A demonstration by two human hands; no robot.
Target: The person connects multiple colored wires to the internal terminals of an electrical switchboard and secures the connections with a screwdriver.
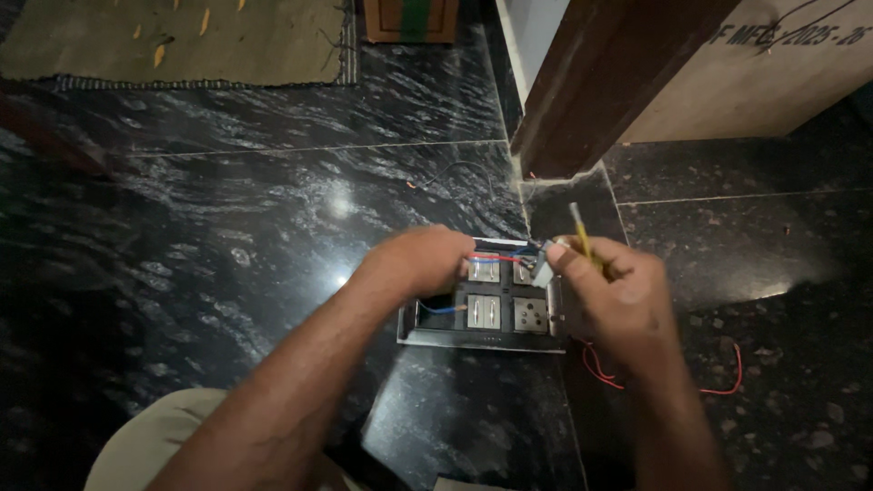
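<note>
Two hands work over a metal switch box (482, 338) that lies flat on the dark polished stone floor, close to the foot of a dark wooden door frame (607, 82). Inside the box sit pale switch modules (483, 311) and a socket module (530, 315), with a blue wire (443, 310) and red and blue strands at its far edge. The left hand (420, 258) rests curled over the box's far left corner, fingers closed down on it. The right hand (617, 289) is pinched around a yellow-handled screwdriver (580, 233), its handle pointing away from the person, and a small white piece (543, 271) sits by its fingertips at the box's far right corner. Red wire (723, 386) loops on the floor beside the right wrist. Farther off lie a thin dark wire (455, 170), a woven mat (182, 41) and a plywood board (773, 73).
</note>
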